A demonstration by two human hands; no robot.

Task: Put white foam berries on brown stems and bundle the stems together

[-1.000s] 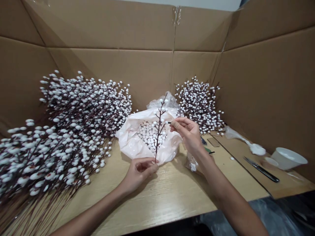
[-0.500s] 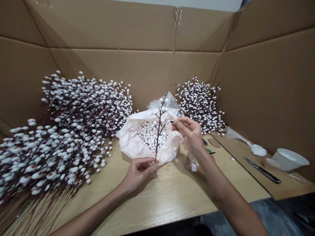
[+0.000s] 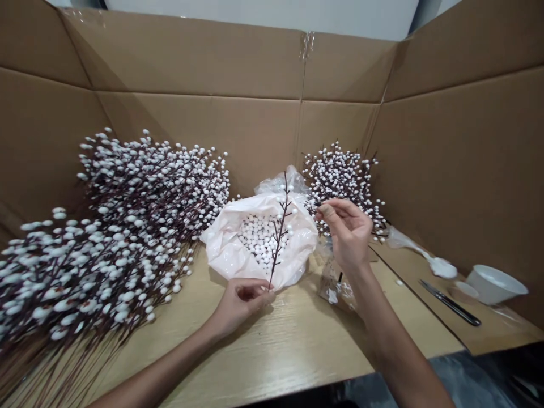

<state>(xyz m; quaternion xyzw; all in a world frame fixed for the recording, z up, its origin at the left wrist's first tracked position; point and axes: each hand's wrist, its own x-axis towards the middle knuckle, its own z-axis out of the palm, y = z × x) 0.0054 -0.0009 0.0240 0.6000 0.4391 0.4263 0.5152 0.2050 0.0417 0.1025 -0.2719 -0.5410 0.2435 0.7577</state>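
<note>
My left hand (image 3: 246, 300) pinches the lower end of a dark brown artificial berry stem (image 3: 278, 241), held upright with a slight tilt. A few white berries sit on its upper twigs; the lower twigs are bare. Behind the stem is an open white plastic bag (image 3: 225, 249) with many loose white berries (image 3: 259, 235) inside. To the right of the stem, my right hand (image 3: 346, 226) is closed in a pinch on a small dark stick (image 3: 318, 205). Most of the stick is hidden by the fingers, and it is apart from the stem.
Large bundles of white berry stems (image 3: 157, 187) lie at left, with a smaller bundle (image 3: 340, 170) behind my right hand. A clear bag (image 3: 334, 289) sits under my right forearm. At right are a craft knife (image 3: 450, 303), white cup (image 3: 495, 285) and white-tipped spoon (image 3: 442, 266). Cardboard walls (image 3: 191, 62) enclose the table.
My right hand has moved right, away from the stem, with the small dark stick. My left hand still holds the stem in nearly the same place. The view has tilted up slightly.
</note>
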